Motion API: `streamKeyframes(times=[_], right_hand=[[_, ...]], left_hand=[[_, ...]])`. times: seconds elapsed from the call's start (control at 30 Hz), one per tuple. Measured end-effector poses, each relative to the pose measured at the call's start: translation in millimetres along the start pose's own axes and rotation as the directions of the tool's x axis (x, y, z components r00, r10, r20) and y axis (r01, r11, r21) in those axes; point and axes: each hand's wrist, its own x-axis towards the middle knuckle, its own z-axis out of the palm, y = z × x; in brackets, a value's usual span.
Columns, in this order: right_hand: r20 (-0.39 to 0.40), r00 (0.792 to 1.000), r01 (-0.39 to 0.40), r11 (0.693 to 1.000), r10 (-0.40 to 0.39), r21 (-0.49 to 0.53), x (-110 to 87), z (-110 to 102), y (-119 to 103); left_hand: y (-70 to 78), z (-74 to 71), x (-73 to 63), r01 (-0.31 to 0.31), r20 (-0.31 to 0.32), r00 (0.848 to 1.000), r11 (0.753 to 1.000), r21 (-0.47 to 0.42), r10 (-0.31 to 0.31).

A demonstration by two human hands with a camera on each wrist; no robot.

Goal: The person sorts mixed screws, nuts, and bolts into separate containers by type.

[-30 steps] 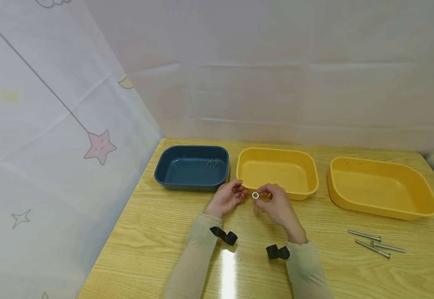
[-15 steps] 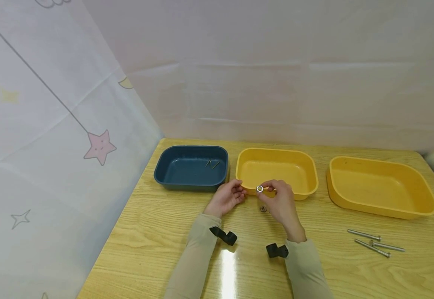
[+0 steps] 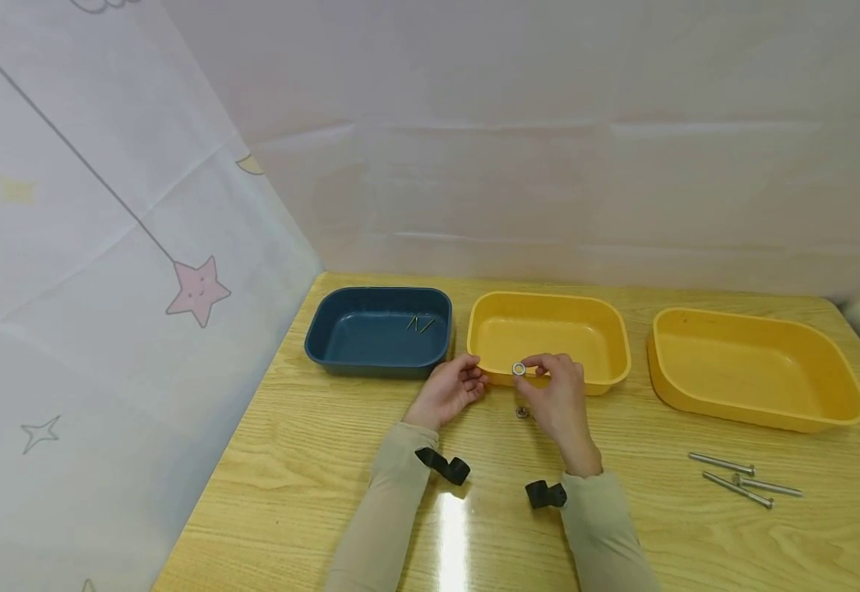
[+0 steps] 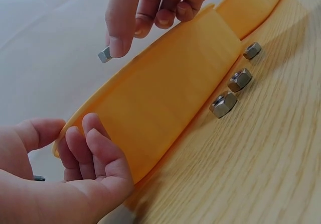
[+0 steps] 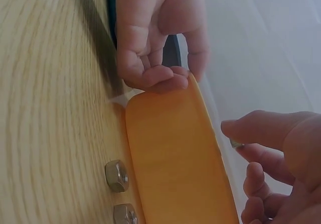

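My left hand [image 3: 450,393] pinches the rim of the middle yellow bin [image 3: 489,379] at its near left corner. My right hand [image 3: 559,403] holds a small steel hex nut [image 4: 104,54] between thumb and index finger, just above the bin's near rim. The other right fingers are bent, and the nut is mostly covered by fingertips in the right wrist view. On the table along the bin's near wall lie three more nuts, a near one [image 4: 223,104], a middle one [image 4: 239,79] and a farther one [image 4: 252,50]. In the head view the right hand hides some of them.
A dark blue bin [image 3: 349,345] with a few thin brass-coloured pins [image 3: 427,326] stands to the left. Another yellow bin [image 3: 741,362] is at the right. Several long steel bolts [image 3: 737,489] lie on the wooden table [image 3: 289,460] in front of it.
My right hand has lifted the nut from in front of the bin to above its near rim, uncovering a nut on the table. My left hand has stayed at the bin's corner.
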Motion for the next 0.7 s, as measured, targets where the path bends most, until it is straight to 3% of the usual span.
streamKeyframes(times=[0.27,0.7], right_hand=[[-0.015,0.999,-0.031,0.998,0.030,-0.051,0.4,4.0,-0.1],[-0.019,0.996,-0.086,0.995,0.086,-0.045,-0.1,4.2,-1.6]], left_hand=[[-0.5,1.0,0.8,-0.004,-0.017,1.000,1.000,0.009,0.004],[-1.6,0.2,1.2,-0.008,-0.018,1.000,1.000,0.011,0.008]])
